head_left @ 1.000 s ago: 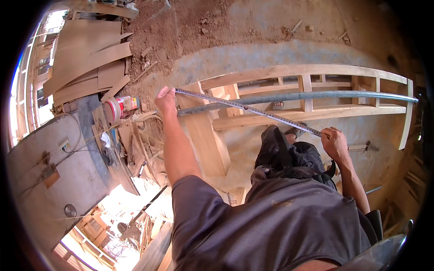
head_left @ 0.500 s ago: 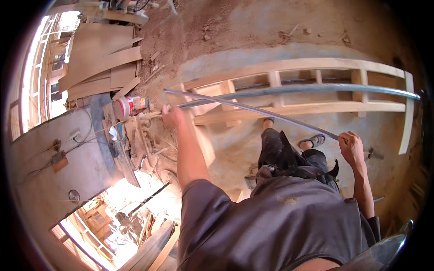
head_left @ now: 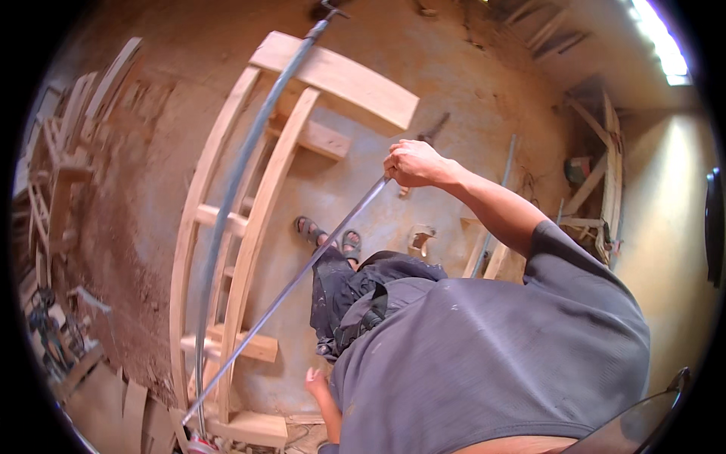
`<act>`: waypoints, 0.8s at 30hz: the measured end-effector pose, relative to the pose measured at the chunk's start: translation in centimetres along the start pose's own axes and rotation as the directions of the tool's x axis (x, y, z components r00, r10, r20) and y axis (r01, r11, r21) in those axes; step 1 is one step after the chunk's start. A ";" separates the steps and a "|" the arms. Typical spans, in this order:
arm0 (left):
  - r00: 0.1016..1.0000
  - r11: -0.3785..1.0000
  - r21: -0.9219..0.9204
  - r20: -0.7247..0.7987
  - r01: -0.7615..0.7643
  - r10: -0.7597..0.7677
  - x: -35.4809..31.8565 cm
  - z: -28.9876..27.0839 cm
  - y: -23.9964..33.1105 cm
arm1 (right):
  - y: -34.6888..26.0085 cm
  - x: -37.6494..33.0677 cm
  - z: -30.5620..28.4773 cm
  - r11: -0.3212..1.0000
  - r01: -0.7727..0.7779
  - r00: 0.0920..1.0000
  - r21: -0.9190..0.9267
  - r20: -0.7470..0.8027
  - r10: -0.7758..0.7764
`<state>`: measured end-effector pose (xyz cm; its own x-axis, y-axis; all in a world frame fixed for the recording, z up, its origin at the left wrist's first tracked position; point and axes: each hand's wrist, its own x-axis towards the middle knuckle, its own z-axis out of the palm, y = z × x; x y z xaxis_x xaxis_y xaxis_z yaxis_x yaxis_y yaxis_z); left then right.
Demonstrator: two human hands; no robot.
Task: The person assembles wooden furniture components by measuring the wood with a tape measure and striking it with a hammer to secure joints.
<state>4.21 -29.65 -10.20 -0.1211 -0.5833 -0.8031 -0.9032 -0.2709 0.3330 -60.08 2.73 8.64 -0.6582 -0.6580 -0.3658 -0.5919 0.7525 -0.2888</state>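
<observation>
My right hand (head_left: 412, 163) is closed around the upper end of a long, slim grey metal bar (head_left: 283, 301). The bar slopes down to the left, its far end above the lower end of a wooden frame (head_left: 257, 250). Along that frame runs a blue-grey metal pipe (head_left: 224, 216) with a bent handle at its top, resembling a long clamp. Close to my body, my left hand (head_left: 316, 382) is apart from the bar, its fingers loosely bent and apparently holding nothing.
Timber pieces (head_left: 72, 163) are stacked at the left, and flat boards (head_left: 106, 405) lie at the lower left. A small wooden offcut (head_left: 421, 237) rests on the floor. Wooden braces (head_left: 605, 170) stand against the right wall. My sandalled feet (head_left: 310, 230) are beside the frame.
My view has turned, so the frame now runs up and down. My left hand has come away from the bar's far end toward my body. My right hand still grips the bar.
</observation>
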 end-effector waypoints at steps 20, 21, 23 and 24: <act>0.967 0.954 0.226 0.207 -0.197 0.151 -9.5 19.2 20.9 | 28.1 6.6 -4.3 0.995 0.003 0.999 0.098 -0.052 0.002; 0.962 0.949 0.219 0.201 -0.227 0.183 -9.3 19.8 17.0 | 27.6 7.7 -4.7 0.995 0.034 0.998 0.097 -0.047 -0.029; 0.912 0.917 0.220 0.325 -0.332 0.252 -12.8 22.7 18.5 | 29.0 7.7 -3.5 0.995 0.032 0.999 0.097 0.013 -0.034; 0.877 0.900 0.209 0.389 -0.382 0.282 -15.0 24.8 20.2 | 29.8 7.4 -3.2 0.996 0.029 0.999 0.089 0.026 -0.032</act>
<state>-22.46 -7.36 -3.71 -0.5208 -0.2903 -0.8028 -0.8530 0.1386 0.5032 -84.08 20.16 0.16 -0.6270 -0.6805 -0.3792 -0.5671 0.7324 -0.3767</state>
